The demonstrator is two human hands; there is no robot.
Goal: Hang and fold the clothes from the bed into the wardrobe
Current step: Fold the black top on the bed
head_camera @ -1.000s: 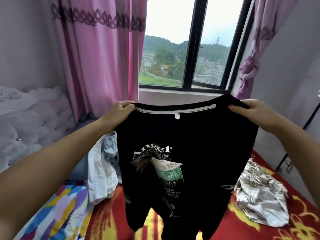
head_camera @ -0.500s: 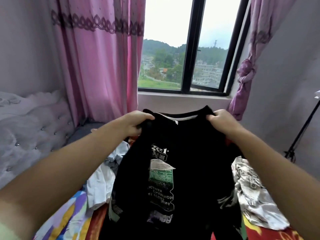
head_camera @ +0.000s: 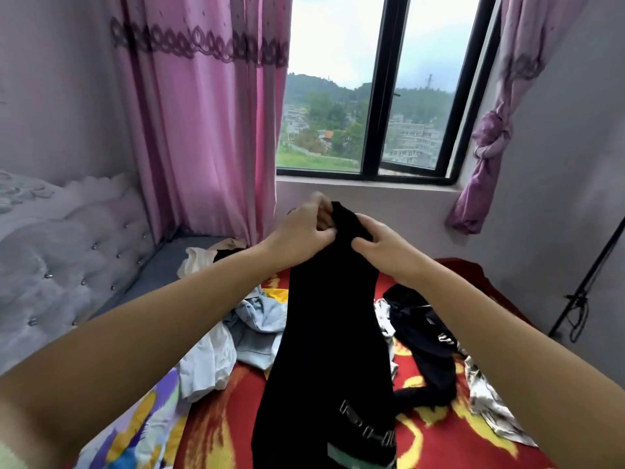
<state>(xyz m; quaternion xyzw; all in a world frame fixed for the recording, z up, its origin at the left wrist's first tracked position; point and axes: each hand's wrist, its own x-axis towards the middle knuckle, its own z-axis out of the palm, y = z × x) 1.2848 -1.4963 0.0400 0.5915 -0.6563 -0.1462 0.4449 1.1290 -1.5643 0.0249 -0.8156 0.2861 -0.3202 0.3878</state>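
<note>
The left hand [head_camera: 304,231] and right hand [head_camera: 382,245] meet, both gripping the shirt [head_camera: 328,333] top. It hangs folded below them over the bed [head_camera: 439,441].

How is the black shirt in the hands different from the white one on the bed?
The black shirt hangs in the air, folded narrow; the white shirt lies crumpled on the bed. The left hand and right hand grip the black one; nothing holds the white one. Both are clothes.
</note>
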